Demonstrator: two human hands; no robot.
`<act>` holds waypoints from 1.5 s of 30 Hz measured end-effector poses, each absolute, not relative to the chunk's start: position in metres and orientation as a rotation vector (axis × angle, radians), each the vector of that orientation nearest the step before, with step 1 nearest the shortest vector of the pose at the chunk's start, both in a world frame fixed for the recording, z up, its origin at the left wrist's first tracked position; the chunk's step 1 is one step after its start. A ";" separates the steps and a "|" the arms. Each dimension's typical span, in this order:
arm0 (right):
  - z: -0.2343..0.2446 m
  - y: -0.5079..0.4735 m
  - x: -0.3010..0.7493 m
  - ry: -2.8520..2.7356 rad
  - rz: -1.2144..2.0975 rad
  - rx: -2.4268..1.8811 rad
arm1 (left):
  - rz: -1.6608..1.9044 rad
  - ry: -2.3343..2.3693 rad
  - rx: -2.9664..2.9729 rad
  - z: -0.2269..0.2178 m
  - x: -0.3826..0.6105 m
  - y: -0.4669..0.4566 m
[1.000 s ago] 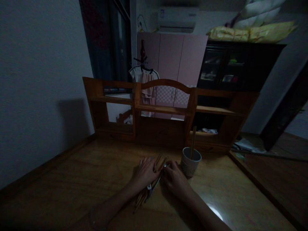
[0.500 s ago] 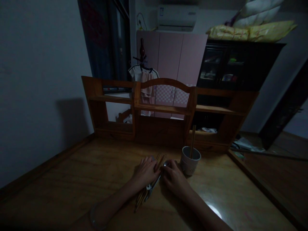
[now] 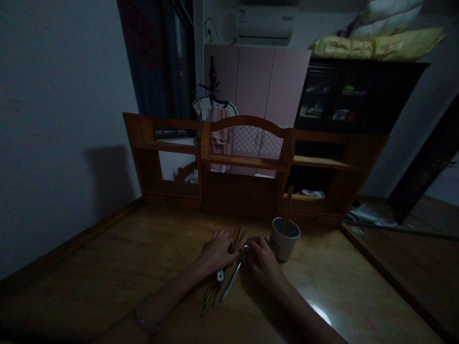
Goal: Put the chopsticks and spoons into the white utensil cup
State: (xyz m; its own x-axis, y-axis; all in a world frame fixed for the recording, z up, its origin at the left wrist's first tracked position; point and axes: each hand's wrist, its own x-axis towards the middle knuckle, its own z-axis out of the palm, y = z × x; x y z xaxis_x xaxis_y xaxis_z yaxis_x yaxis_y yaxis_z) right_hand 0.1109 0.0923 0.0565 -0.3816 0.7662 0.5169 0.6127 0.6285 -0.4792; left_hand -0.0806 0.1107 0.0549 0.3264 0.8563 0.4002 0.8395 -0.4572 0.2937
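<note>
My left hand (image 3: 217,251) lies palm down on a bundle of wooden chopsticks (image 3: 223,267) on the wooden desk (image 3: 118,267), fingers stretched over them. My right hand (image 3: 264,256) rests beside it, its fingertips at the bowl end of a metal spoon (image 3: 232,274) that lies slanted between the hands; whether the fingers pinch it is unclear in the dim light. A small white-handled utensil (image 3: 220,275) pokes out under the left hand. A pale cup (image 3: 284,239) with one chopstick (image 3: 287,210) standing in it sits just right of my right hand.
A wooden shelf unit (image 3: 247,165) stands along the desk's back edge. A plain wall (image 3: 60,119) closes the left side. Behind are a pink wardrobe (image 3: 256,91), hanging clothes (image 3: 215,124), a dark cabinet (image 3: 344,100) and an air conditioner (image 3: 264,26). The room is dim.
The spoon has slid apart from the chopstick bundle and lies more to the right. Both hands have shifted slightly farther from me, the right one closer to the cup.
</note>
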 end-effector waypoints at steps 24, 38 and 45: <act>0.069 0.096 0.101 -2.137 0.335 -1.118 | 1.435 1.304 1.462 0.050 -0.098 0.140; 0.088 0.152 0.029 -2.385 0.294 -1.801 | 1.509 1.270 1.399 0.051 -0.098 0.145; 0.099 0.158 0.018 -2.335 0.407 -1.962 | 1.566 1.302 1.384 0.055 -0.100 0.145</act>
State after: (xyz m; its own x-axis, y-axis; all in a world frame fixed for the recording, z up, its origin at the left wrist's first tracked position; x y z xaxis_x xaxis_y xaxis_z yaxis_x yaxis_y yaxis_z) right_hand 0.0177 0.1577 0.0989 -0.1859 0.9753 -0.1195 0.9582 0.1530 -0.2417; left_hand -0.1000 0.1448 0.0554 -0.2166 0.9278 0.3036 0.1294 -0.2810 0.9509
